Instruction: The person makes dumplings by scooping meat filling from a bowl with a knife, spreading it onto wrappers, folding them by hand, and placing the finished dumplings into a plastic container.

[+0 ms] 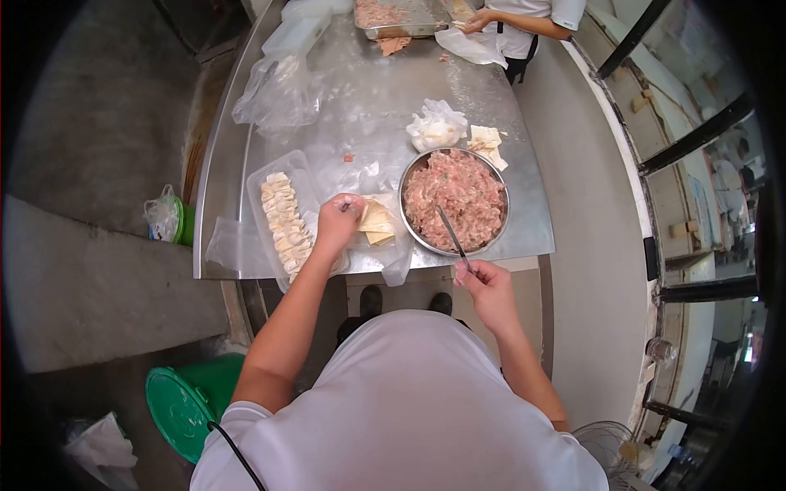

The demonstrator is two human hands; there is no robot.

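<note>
My right hand [485, 286] is closed round the handle of a thin metal spatula [452, 232], whose tip touches the minced meat [455, 196] in a round steel bowl [402, 214]. My left hand [341, 217] is closed between a clear plastic tray [255, 190] and a stack of yellowish wrappers [377, 222]; what its fingers hold, if anything, is too small to make out. Filled dumplings [285, 225] stand in rows in the tray. The wrappers lie on plastic film left of the bowl.
Behind the bowl are a crumpled white bag [437, 125] and more wrappers [487, 146]. Plastic bags [281, 96] lie at the table's back left. A co-worker's hand [479, 20] is near a meat tray [403, 31] at the far end. A green bin [176, 409] stands at lower left.
</note>
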